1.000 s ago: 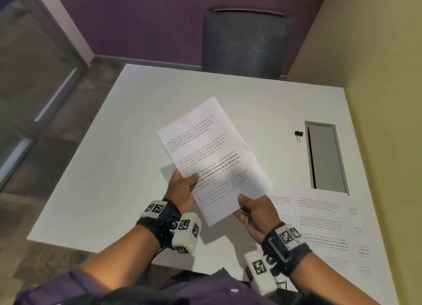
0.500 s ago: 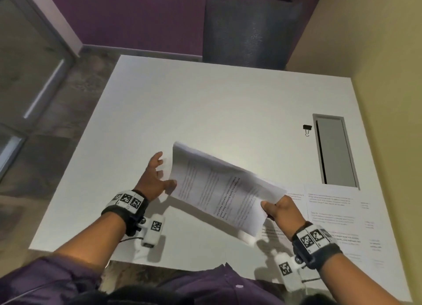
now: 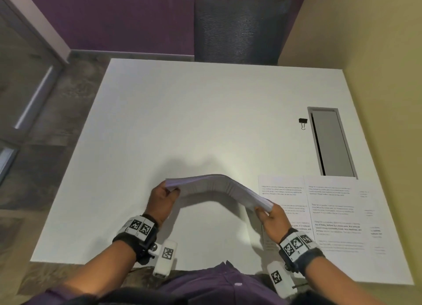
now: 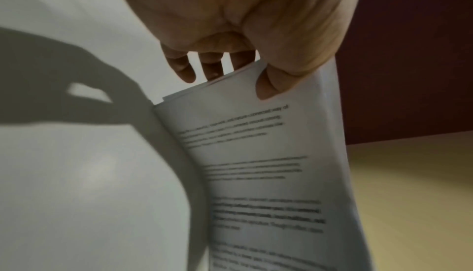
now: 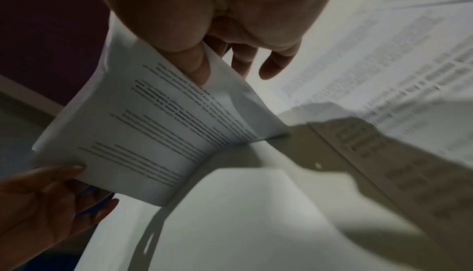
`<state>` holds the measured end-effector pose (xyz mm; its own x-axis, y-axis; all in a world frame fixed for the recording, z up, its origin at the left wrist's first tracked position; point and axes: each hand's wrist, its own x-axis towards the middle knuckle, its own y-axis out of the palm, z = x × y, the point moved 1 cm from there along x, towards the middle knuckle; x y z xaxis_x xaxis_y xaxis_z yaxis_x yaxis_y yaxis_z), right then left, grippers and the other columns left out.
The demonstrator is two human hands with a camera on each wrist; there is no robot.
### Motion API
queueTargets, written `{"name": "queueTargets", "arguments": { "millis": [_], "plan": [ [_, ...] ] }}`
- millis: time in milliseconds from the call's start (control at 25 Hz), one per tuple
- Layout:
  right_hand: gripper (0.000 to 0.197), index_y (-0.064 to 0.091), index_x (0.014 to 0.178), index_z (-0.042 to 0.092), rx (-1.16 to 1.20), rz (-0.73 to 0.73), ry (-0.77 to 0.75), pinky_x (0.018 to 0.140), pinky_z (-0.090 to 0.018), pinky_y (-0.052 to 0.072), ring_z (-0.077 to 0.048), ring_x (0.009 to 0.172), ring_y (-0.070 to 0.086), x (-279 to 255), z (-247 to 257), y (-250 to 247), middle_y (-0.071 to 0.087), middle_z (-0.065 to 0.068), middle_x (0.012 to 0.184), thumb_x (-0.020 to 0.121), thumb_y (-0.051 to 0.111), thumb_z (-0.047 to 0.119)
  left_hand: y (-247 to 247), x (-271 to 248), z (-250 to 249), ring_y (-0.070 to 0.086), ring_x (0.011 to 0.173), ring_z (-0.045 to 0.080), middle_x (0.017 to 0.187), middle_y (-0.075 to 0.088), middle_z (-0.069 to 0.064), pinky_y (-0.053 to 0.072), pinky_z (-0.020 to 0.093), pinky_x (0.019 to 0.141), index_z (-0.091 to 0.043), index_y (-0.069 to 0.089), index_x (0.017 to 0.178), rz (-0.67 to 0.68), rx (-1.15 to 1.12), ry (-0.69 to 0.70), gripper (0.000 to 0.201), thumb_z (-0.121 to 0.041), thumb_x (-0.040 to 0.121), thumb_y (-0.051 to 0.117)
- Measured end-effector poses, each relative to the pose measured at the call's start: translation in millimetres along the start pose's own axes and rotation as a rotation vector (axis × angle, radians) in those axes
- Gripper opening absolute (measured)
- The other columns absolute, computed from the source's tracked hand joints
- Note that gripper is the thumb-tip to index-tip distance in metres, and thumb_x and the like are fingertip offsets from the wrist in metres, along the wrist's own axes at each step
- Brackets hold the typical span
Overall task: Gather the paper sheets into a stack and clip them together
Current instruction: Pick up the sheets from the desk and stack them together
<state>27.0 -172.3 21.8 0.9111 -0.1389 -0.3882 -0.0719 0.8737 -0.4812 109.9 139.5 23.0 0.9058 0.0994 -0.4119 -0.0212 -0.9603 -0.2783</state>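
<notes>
A thin bundle of printed sheets arches upward above the white table, held at both short ends. My left hand pinches its left end, thumb on the printed side and fingers behind. My right hand pinches the right end the same way. The printed side faces down toward me. More printed sheets lie flat on the table at the right, overlapping. A small black binder clip sits on the table further back, to the right.
A grey recessed cable slot lies just right of the clip. A dark mesh chair stands beyond the table's far edge. A yellow wall runs along the table's right side. The table's near edge is at my body.
The bundle was turned from upright to crosswise. My left hand let go half a second ago and now pinches the left end again; the sheets bow upward between both hands.
</notes>
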Motion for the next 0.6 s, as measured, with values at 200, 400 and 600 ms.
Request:
{"name": "queueTargets", "arguments": {
  "millis": [200,400,600],
  "plan": [
    [0.018,0.062,0.085,0.019,0.03,-0.042,0.138,0.051,-0.018,0.036,-0.011,0.055,0.049,-0.4,-6.5,9.0,0.054,0.006,0.062,0.096,0.056,0.006,9.1,-7.9,7.3,0.059,0.083,0.015,0.094,0.066,-0.003,0.045,0.029,0.073,-0.015,0.062,0.113,0.045,0.031,-0.051,0.021,-0.005,0.098,0.052],
    [0.023,0.062,0.075,0.015,-0.047,0.023,0.179,0.049,-0.014,0.035,-0.009,0.05,0.044,0.0,-18.4,14.8,0.052,0.005,0.059,0.096,0.056,0.009,6.1,-8.6,22.5,0.064,0.107,0.028,0.11,0.067,0.004,0.052,0.047,0.096,-0.021,0.058,0.119,0.074,0.048,-0.117,0.025,-0.016,0.095,0.053],
    [0.021,0.062,0.085,0.003,-0.075,0.036,0.305,0.051,-0.025,0.034,-0.013,0.052,0.046,-2.6,-27.3,20.5,0.056,-0.004,0.067,0.095,0.058,0.02,13.6,-11.4,31.6,0.055,0.077,0.022,0.078,0.061,0.001,0.044,0.032,0.072,-0.007,0.063,0.107,0.095,0.166,-0.152,0.015,-0.009,0.097,0.052]
  ]
}}
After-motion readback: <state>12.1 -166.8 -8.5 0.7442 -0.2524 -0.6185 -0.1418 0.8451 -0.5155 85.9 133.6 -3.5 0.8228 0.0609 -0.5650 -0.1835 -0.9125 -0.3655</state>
